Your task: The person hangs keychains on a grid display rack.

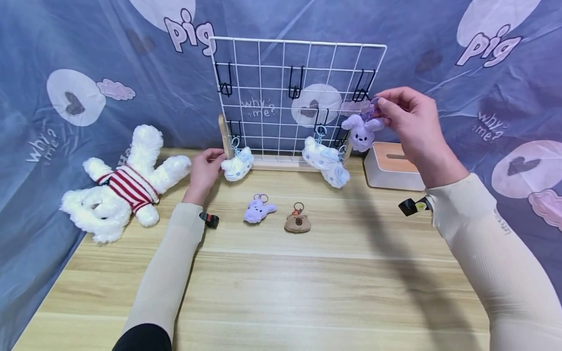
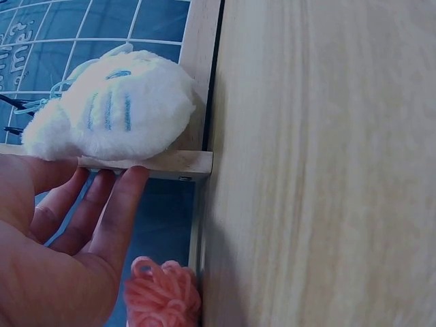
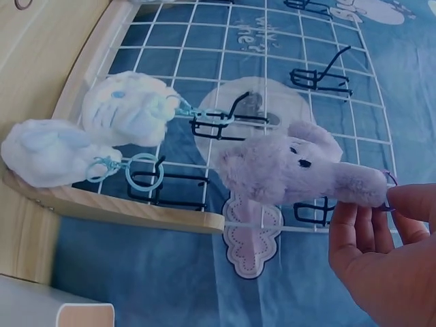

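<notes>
My right hand (image 1: pixel 410 114) pinches the ring of a purple bunny plush keychain (image 1: pixel 361 133), which dangles in front of the right side of a white wire grid rack (image 1: pixel 298 42). Close by on the rack is an upper right black hook (image 1: pixel 361 92). My left hand (image 1: pixel 205 171) touches the left end of the rack's wooden base (image 2: pixel 180 162), beside a white-and-blue plush keychain (image 1: pixel 238 165) hanging there. Two more white-and-blue plush keychains (image 1: pixel 320 153) hang at the lower right. A purple plush keychain (image 1: pixel 259 210) and a brown capybara-like keychain (image 1: pixel 298 223) lie on the table.
A white teddy bear in a striped sweater (image 1: pixel 131 187) lies on the left of the wooden table (image 1: pixel 285 292). At the right stands a white tissue box (image 1: pixel 391 168) with a wooden lid. Pink yarn (image 2: pixel 162 294) shows near the left hand. Patterned blue cloth (image 1: pixel 272 19) hangs behind.
</notes>
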{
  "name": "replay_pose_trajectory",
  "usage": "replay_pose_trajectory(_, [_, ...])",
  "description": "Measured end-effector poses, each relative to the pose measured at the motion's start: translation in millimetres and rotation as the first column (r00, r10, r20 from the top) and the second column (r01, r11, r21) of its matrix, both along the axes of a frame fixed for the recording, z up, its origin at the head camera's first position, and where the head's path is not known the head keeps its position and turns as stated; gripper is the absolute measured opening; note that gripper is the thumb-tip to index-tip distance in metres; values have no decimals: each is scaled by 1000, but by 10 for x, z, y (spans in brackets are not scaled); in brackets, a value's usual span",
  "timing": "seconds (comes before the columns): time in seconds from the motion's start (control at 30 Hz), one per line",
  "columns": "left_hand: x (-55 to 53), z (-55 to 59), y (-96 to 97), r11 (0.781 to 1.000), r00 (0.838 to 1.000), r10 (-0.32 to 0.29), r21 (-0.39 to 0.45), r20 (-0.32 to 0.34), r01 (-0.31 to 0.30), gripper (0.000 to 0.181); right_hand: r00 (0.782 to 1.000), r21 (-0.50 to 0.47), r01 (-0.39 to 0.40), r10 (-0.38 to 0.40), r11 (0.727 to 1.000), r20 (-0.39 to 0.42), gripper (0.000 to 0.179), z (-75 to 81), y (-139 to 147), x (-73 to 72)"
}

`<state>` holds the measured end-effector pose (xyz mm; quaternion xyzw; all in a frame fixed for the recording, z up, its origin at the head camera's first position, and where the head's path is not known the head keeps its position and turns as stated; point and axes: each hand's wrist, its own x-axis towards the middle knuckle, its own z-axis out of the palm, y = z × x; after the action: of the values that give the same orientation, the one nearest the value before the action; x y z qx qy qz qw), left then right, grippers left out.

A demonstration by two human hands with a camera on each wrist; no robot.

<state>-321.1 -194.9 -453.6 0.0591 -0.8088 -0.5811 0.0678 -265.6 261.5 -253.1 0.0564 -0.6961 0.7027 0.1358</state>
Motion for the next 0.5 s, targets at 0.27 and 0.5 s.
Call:
replay_pose_trajectory(0.27, [2, 15, 4, 1000, 1000, -1, 9, 4, 1, 32, 998, -12, -1, 1, 1000, 57, 8, 10, 44, -103])
replay_pose_trajectory(0.5, [13, 16, 7, 1000, 1000, -2, 13, -1, 2, 33, 997, -9, -24, 24, 1000, 73, 8, -19, 39, -174])
